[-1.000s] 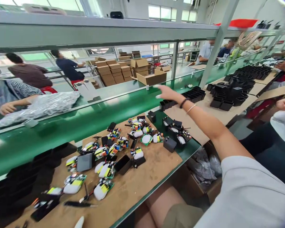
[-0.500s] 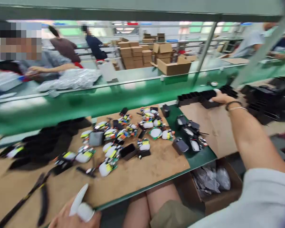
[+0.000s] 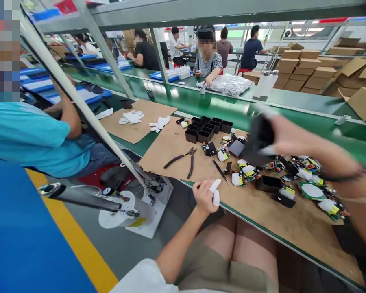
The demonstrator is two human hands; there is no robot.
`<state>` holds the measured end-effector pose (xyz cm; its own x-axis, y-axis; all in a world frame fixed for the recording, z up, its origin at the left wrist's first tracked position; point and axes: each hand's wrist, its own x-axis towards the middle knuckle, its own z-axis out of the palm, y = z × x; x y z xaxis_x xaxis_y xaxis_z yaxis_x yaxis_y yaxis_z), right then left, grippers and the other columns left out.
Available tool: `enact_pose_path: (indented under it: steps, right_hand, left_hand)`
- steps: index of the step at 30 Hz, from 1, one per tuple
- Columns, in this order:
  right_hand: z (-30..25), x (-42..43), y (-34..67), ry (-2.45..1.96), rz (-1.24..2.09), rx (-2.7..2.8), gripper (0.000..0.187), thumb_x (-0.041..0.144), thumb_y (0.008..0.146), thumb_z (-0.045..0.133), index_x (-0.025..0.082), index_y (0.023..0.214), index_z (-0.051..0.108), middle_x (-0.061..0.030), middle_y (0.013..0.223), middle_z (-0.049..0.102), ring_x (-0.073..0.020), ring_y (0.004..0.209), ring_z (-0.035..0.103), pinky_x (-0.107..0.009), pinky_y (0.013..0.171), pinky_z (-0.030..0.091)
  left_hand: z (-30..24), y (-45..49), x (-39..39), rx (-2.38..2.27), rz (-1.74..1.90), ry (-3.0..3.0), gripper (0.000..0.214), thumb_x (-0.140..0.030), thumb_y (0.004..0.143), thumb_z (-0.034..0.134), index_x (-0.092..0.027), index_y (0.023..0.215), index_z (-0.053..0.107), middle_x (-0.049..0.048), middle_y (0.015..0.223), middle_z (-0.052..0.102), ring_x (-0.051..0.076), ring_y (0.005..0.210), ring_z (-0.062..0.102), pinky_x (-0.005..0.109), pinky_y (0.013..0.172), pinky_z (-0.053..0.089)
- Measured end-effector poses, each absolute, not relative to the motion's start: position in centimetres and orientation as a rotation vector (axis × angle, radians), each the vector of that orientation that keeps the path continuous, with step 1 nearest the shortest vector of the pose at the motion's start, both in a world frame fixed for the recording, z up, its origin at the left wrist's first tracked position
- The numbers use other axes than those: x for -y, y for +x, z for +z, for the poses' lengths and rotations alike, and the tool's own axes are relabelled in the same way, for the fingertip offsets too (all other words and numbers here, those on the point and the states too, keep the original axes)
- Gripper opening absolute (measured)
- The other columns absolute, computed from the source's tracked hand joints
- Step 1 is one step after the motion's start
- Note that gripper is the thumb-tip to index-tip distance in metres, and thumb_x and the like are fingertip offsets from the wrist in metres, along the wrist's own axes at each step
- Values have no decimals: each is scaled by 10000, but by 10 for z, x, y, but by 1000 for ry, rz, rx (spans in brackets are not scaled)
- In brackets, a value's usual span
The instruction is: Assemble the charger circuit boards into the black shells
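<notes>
My right hand (image 3: 285, 134), blurred by motion, grips a black plastic case (image 3: 255, 140) above the middle of the bench, its open end turned towards the palm. White finger covers show on the thumb and forefinger. At the near edge of the bench rests my left hand (image 3: 205, 196), fingers curled in, with white covers on two digits and nothing visible in it. Below and around the raised case lie several circuit boards (image 3: 249, 171) with white and yellow parts. One black case (image 3: 269, 184) stands among them. Tweezers (image 3: 220, 171) and pliers (image 3: 183, 160) lie nearer the left hand.
A block of open black cases (image 3: 208, 127) stands at the bench's far left, on brown cardboard (image 3: 158, 152). White gloves (image 3: 131, 117) lie beyond. A slanted pole (image 3: 88, 110) separates me from a co-worker in a turquoise shirt (image 3: 27, 138). Another person sits across the green line.
The view has swung left. My right hand has come from the row of black cases on the right to above the boards, now with a case in it. My left hand stays at the bench edge.
</notes>
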<state>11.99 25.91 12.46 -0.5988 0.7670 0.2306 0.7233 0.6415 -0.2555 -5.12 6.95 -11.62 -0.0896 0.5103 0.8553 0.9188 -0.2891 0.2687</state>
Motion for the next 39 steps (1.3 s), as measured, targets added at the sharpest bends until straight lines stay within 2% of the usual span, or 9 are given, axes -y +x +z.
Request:
enact_pose_path:
  steps: [3,9,15,18,22,25,30,36,39]
  right_hand:
    - [115,-236,-11,-842,167,2836,1130,222,698,857,147,1646,246,-183,1338,617,-360,1274,594,-548,1139,469]
    - [65,-238,-187,-805,131,3025,709,287,817,666,126,1482,482,-244,1465,538,-400,1375,523,-660,1209,320]
    - [57,-273,-162,-911,100,3124,807,171,676,749,142,1450,524,-244,1508,524,-457,1440,462,-738,1178,311]
    - [63,-267,-134,-869,59,3053,838,111,703,705,141,1502,455,-229,1619,391,-411,1510,366,-625,1215,335]
    - [64,-237,-108,-791,84,2967,514,75,831,571,113,1344,590,-191,1393,591,-313,1296,543,-427,1040,501]
    - [59,-222,-98,-780,133,2954,296,27,824,561,103,1063,717,-191,1192,682,-308,1152,602,-402,941,523]
    - [64,-214,-72,-778,254,2819,236,-23,815,576,111,916,743,-202,1291,667,-307,1251,557,-398,1004,480]
    - [75,-155,17,-912,574,2577,80,120,878,654,184,843,689,-37,915,745,-163,808,660,-291,748,508]
    - [69,-107,72,-1028,677,2481,185,101,799,712,221,693,620,19,713,689,-138,636,606,-271,616,472]
  left_hand:
    - [-116,-56,-70,1494,-1392,-1835,393,-182,916,474,-168,1205,740,105,1047,827,225,971,764,383,876,384]
    - [-122,-59,-75,1456,-1436,-1861,275,-221,879,499,-193,959,761,106,897,813,232,850,744,384,792,383]
    - [-126,-51,-75,1476,-1513,-1843,377,-209,876,526,-183,1179,749,98,1040,834,225,941,773,391,821,385]
    - [-125,-50,-74,1467,-1552,-1837,382,-199,896,526,-181,1210,743,93,1061,837,220,948,780,388,833,375]
    - [-120,-50,-74,1461,-1563,-1848,374,-204,919,517,-179,1215,743,88,1064,837,215,953,777,385,824,371]
    - [-114,-49,-73,1486,-1575,-1836,346,-202,938,518,-188,1199,744,82,1039,833,211,930,768,385,820,381]
    - [-91,-53,-58,1548,-1706,-1738,252,-165,997,539,-208,1193,692,65,1003,775,185,942,722,356,884,467]
    - [-49,-60,-37,1814,-1642,-1410,907,-355,867,812,-146,1605,328,284,1560,433,385,1498,431,585,1220,364]
    - [-43,-45,-34,1909,-1604,-1681,829,-422,876,785,-153,1564,411,264,1491,550,407,1431,527,599,1179,435]
